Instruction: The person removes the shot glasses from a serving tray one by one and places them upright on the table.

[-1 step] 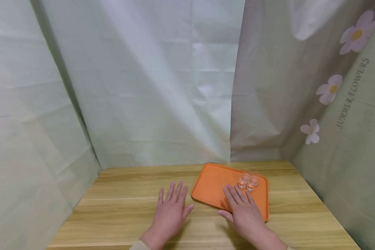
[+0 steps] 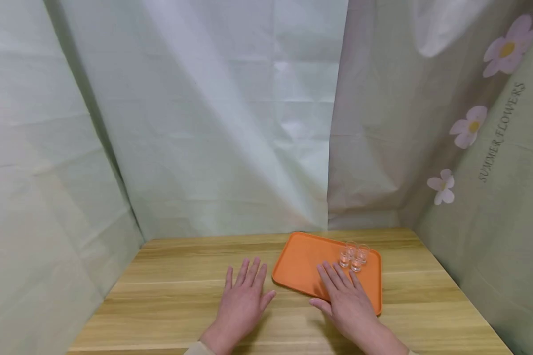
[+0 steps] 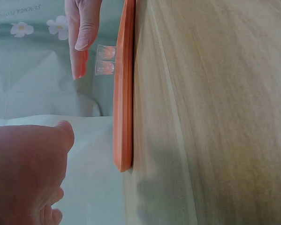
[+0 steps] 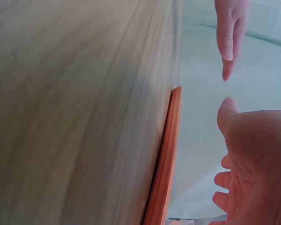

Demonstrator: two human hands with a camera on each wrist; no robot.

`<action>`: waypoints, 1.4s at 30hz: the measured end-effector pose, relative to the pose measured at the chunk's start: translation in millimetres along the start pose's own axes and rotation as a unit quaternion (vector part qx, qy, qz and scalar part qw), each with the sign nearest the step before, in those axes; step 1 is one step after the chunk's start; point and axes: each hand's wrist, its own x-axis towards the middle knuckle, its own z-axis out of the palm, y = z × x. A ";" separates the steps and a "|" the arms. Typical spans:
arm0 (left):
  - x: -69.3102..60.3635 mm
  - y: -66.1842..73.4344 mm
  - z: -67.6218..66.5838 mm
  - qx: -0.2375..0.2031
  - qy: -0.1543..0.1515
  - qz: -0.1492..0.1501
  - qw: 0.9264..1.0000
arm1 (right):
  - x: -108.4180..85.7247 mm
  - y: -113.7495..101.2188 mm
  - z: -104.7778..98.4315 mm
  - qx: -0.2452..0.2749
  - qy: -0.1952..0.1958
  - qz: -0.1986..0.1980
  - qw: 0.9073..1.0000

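An orange tray lies at an angle on the wooden table, with several small clear glasses standing close together toward its right end. My left hand, palm down with straight, slightly spread fingers, hovers above the table left of the tray and holds nothing. Over the tray's near edge is my right hand, also flat and empty, its fingertips just short of the glasses. Both wrist views show a gap between the hands and the table. In the left wrist view two glasses stand upright on the tray.
The wooden table reaches back to a pale hanging curtain. More curtain hangs at the left and right sides, the right one printed with flowers and lettering. Bare wood shows left of the tray and along its right side.
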 end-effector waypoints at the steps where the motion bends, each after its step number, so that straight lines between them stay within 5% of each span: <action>1: 0.1 0.2 0.0 -0.002 0.001 0.000 1.000 | -0.1 0.1 -0.1 0.000 0.000 0.000 1.000; 23: 11.6 12.7 -3.0 -0.023 -0.010 -0.010 1.000 | -6.4 7.4 -2.4 0.001 0.007 0.007 1.000; 42: 22.1 16.4 7.4 -0.036 -0.026 -0.007 0.999 | -13.6 20.1 -2.1 -0.011 0.023 0.018 0.999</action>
